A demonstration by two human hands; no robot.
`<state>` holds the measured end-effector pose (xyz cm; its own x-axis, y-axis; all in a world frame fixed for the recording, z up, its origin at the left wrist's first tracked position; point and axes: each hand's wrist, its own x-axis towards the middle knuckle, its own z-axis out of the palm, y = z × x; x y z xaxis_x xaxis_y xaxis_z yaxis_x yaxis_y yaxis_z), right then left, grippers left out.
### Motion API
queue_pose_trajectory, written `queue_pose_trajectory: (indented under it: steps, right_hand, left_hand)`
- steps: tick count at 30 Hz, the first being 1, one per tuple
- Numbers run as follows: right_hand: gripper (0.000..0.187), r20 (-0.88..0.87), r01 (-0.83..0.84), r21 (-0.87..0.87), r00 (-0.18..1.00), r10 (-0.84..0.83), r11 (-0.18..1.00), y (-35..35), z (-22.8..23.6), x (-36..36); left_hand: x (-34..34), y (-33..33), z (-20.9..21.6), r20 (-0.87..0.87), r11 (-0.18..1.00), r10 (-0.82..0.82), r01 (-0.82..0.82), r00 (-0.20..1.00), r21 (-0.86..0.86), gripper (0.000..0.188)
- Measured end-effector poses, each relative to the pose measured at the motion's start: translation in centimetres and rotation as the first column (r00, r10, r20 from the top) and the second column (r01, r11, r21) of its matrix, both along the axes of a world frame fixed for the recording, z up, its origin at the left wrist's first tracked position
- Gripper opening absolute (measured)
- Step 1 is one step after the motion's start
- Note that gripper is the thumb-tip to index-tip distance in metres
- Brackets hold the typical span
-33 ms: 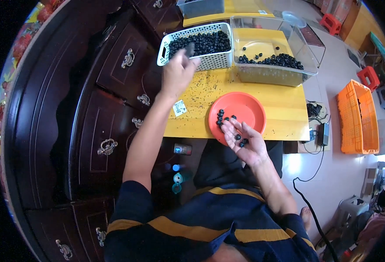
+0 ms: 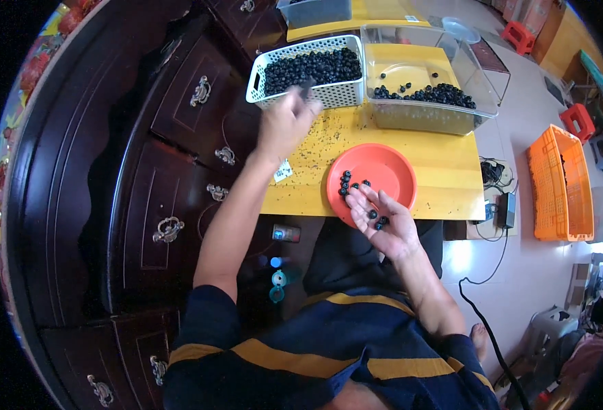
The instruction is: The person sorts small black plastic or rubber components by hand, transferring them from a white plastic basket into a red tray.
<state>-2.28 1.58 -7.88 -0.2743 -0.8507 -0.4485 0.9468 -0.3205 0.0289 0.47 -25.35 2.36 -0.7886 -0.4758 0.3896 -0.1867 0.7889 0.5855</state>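
My left hand (image 2: 289, 126) is blurred by motion at the front wall of a white perforated basket (image 2: 339, 94). Its fingers are closed around something dark (image 2: 307, 87), too smeared to name. Small round black beads (image 2: 315, 67) fill much of this basket. My right hand (image 2: 389, 229) is turned palm up over the near rim of an orange-red plastic bowl (image 2: 403, 171), the fingers loosely stretched. It cradles a few black beads (image 2: 381, 223) in the palm. More of the same beads (image 2: 345, 179) rest at the bowl's left side, partly behind my fingertips.
A clear plastic bin (image 2: 424, 117) with loose beads stands beside the basket on the yellow table (image 2: 445, 184). Dark crumbs and a white printed label (image 2: 283, 171) lie there. Dark drawers (image 2: 178, 198) line the left; an orange crate (image 2: 561, 184) stands on the floor at right.
My left hand has drawn slightly toward me and to the right, from over the beads to the basket's front edge. The right hand and its beads stay put.
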Motion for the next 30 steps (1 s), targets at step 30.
queue_pose_trajectory:
  steps: [30]
  right_hand:
    - [0.035, -0.212, -0.018, 0.078, 0.977, 0.034, 0.997, -0.4, -0.2, 1.5]
  left_hand:
    - [7.6, 13.0, -8.1, -0.13, 0.956, -0.173, 0.199, 0.976, 0.216, 0.017]
